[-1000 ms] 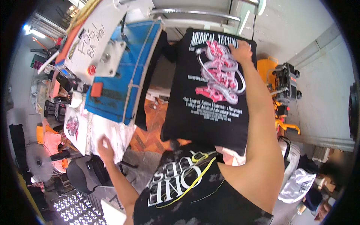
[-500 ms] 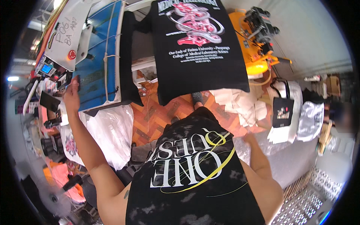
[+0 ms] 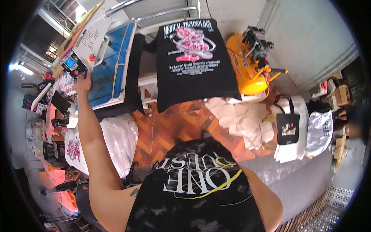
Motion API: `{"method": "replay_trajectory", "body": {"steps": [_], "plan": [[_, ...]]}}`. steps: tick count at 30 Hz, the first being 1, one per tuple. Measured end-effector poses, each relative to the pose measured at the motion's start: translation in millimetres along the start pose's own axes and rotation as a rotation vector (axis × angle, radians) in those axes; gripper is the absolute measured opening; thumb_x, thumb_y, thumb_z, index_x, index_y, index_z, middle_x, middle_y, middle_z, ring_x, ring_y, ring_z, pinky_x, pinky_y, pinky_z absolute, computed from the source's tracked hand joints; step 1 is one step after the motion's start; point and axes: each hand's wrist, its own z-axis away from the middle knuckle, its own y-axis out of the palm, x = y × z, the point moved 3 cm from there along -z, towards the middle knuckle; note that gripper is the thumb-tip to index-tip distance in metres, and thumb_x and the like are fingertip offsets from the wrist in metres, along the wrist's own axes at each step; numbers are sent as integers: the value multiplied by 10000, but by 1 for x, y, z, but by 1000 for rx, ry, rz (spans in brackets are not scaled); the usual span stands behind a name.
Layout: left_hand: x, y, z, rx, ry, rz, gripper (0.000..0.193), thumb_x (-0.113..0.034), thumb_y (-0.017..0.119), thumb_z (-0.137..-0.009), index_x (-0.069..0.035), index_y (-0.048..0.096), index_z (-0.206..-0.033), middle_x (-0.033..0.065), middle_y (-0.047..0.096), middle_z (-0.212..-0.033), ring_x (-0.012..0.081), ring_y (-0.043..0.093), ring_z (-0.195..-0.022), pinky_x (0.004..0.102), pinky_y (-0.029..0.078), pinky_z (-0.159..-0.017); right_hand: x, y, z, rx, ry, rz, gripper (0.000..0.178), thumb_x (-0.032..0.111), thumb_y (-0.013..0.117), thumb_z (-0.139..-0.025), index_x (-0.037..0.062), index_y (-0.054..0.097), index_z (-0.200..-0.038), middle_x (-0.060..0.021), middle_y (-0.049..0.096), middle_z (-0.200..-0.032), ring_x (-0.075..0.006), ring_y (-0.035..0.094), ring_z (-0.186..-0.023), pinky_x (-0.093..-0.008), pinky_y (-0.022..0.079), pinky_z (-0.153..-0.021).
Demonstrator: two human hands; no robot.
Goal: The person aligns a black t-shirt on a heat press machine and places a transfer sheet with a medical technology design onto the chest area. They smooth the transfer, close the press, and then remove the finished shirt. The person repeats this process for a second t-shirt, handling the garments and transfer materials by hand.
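My left arm reaches forward to a press with a blue, string-tied panel (image 3: 110,65) in a pale frame. At the panel's left edge, just below a small control box (image 3: 72,65) with a lit screen, my left hand (image 3: 84,82) is closed. What its fingers grip is too small and hidden to make out. Black fabric (image 3: 133,83) shows under and beside the panel. To the right, a black T-shirt (image 3: 193,83) with a pink and white print lies spread flat. My right upper arm runs down beside my body, and the right hand is out of sight.
A yellow air compressor (image 3: 253,83) stands right of the T-shirt. Brown paper sheets (image 3: 241,120) lie on the floor, with a black tote bag (image 3: 288,125) beyond them. A plastic-covered white stack (image 3: 119,139) sits below the press; a fan (image 3: 43,191) is at lower left.
The view has tilted up, so the press and T-shirt appear lower. My left hand stays at the panel's left edge. My right forearm, partly visible before, has gone out of sight.
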Motion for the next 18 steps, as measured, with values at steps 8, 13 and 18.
{"method": "replay_trajectory", "body": {"steps": [8,13,18], "plan": [[-89,-51,61,51,-100,-59,817,-517,695,-813,26,481,-1385,186,450,-1482,385,364,-1404,450,357,-1136,95,-143,19,-369,-221,130,428,331,652,-860,50,655,-1183,-214,706,-1047,-372,679,-998,-447,537,-861],[-152,-47,101,-102,35,45,702,-415,718,-817,33,517,-1318,218,506,-1392,415,417,-1338,488,389,-1087,262,-180,25,-253,-572,138,440,334,659,-883,17,651,-1189,-178,703,-1087,-322,686,-982,-404,540,-864],[-196,-57,159,-397,436,453,720,-294,763,-796,-20,471,-1394,224,504,-1375,410,414,-1332,542,268,-1133,474,-188,90,-220,-1050,-98,329,148,724,-861,18,661,-1156,-155,702,-1035,-250,681,-890,-345,542,-802]]}}
